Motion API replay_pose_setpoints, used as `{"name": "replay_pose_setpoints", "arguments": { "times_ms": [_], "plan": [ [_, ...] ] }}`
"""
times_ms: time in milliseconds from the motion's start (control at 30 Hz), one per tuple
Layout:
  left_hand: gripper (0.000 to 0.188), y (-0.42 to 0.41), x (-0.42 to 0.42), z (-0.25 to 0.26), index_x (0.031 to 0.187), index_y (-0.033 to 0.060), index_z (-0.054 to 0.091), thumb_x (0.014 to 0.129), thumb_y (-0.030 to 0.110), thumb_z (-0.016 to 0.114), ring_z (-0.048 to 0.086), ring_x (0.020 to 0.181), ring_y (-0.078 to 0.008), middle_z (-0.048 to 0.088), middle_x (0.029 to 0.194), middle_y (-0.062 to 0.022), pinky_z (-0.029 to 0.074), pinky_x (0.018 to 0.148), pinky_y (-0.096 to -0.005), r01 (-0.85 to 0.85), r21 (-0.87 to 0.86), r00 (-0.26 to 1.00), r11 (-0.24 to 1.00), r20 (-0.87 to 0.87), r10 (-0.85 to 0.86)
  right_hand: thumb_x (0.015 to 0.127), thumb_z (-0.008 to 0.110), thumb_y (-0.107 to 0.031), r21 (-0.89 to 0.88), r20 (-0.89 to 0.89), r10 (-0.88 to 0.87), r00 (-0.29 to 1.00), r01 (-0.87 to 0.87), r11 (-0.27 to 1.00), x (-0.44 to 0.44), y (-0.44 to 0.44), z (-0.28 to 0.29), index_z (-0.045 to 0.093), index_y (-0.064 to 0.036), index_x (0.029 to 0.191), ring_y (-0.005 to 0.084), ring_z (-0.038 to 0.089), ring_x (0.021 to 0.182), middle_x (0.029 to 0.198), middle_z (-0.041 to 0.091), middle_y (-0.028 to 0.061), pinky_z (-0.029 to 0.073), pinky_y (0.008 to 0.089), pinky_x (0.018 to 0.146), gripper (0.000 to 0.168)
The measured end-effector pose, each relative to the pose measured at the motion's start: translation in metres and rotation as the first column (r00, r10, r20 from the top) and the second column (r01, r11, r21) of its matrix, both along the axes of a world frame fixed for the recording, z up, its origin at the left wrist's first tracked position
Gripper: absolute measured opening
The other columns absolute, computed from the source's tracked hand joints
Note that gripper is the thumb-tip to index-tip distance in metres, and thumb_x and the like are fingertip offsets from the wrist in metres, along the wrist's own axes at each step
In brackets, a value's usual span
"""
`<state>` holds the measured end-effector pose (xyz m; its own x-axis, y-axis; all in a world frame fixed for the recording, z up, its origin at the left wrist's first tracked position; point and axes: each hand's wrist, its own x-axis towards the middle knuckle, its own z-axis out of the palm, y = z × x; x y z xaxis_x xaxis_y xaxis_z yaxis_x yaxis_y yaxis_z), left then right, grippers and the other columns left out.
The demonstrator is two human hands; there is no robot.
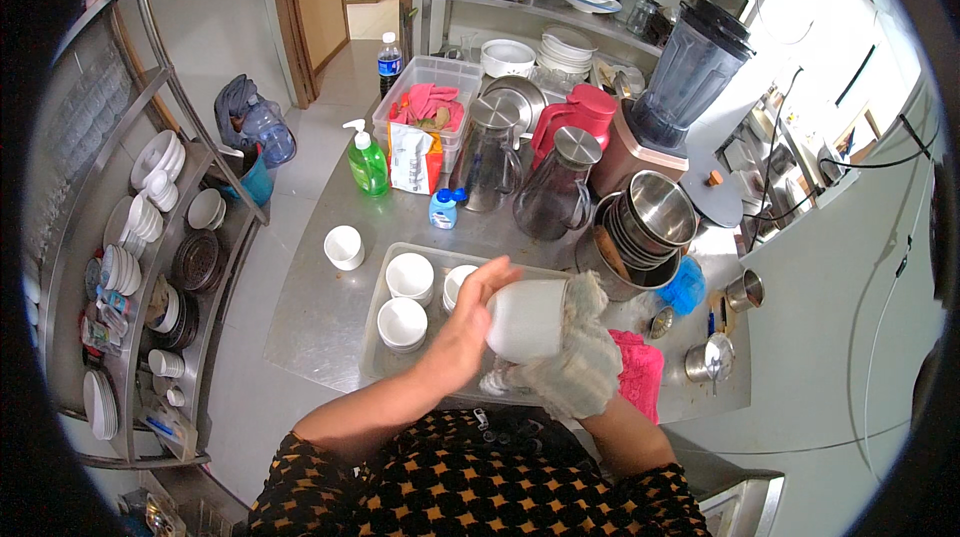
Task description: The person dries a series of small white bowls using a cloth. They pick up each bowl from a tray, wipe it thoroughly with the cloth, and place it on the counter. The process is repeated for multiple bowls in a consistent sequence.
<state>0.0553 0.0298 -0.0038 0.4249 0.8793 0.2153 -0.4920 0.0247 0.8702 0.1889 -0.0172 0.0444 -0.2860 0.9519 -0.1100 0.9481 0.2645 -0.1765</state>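
Note:
Over the near part of the steel table, a white cup [527, 321] lies on its side in the air between my hands. A whitish cloth [574, 357] wraps my right hand [581, 368], which grips the cup at its right end. My left hand [471, 327] is at the cup's base, blurred, its fingers extended; whether it grips the cup is unclear. Below is a clear plastic tray [375, 319] holding several white cups [409, 278], some stacked. Another white cup [344, 247] stands on the table left of the tray. A pink cloth [637, 372] lies to the right.
Behind the tray stand a green soap bottle [367, 165], a small blue bottle [443, 210], two glass pitchers [551, 192] and a blender [679, 79]. Steel bowls [660, 210] sit in a pot at right, near blue plastic [684, 285]. A dish rack [169, 68] stands at far left.

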Motion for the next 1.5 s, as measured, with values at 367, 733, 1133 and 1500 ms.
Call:
{"name": "replay_pose_setpoints", "arguments": {
  "times_ms": [367,733,1133,1500],
  "plan": [
    [0.061,0.000,-0.009,0.007,0.115,-0.0001,0.032,0.080,0.050,0.039,0.041,0.102,-0.0235,0.041,0.112,-0.0142,0.031,0.086,-0.0314,-0.033,0.424,0.921,0.905,-0.340,0.193,0.074,0.052,-0.041,0.291,-0.194,0.033,0.980,0.025,0.956,-0.001,-0.001,-0.067,0.039,-0.007,0.117,0.0267,0.036,0.110,0.117,0.040,0.0109,0.023,0.0399,0.096,0.056],
    [0.070,0.014,-0.015,-0.001,0.117,0.0039,0.031,0.062,0.020,0.071,0.043,0.101,-0.0242,0.043,0.109,-0.0140,0.033,0.087,-0.0341,0.172,0.380,0.902,0.909,-0.431,0.010,0.065,0.061,-0.031,0.001,-0.596,-0.160,0.787,0.200,0.980,0.008,0.006,-0.019,0.050,-0.007,0.104,0.0240,0.046,0.098,0.102,0.050,0.0115,0.038,0.0331,0.081,0.047],
    [0.090,0.019,-0.029,0.019,0.129,0.0076,0.009,0.063,0.005,0.069,0.039,0.108,-0.0180,0.042,0.115,-0.0115,0.028,0.092,-0.0318,0.505,0.123,0.829,0.854,-0.343,-0.441,0.049,0.069,-0.027,0.101,-0.653,-0.141,0.744,0.270,0.958,0.002,-0.001,-0.029,0.058,-0.006,0.085,0.0221,0.052,0.084,0.090,0.055,0.0074,0.040,0.0319,0.077,0.043],
    [0.097,0.022,-0.096,-0.021,0.129,0.0092,0.005,0.058,0.012,0.072,0.032,0.114,-0.0227,0.030,0.120,-0.0146,0.023,0.096,-0.0350,-0.178,0.367,0.910,0.913,-0.292,0.295,0.081,0.046,-0.036,0.285,-0.913,0.344,-0.219,0.263,0.922,0.068,-0.012,-0.058,0.037,-0.010,0.116,0.0233,0.044,0.097,0.110,0.044,0.0083,0.036,0.0376,0.087,0.045]
  ]
}}
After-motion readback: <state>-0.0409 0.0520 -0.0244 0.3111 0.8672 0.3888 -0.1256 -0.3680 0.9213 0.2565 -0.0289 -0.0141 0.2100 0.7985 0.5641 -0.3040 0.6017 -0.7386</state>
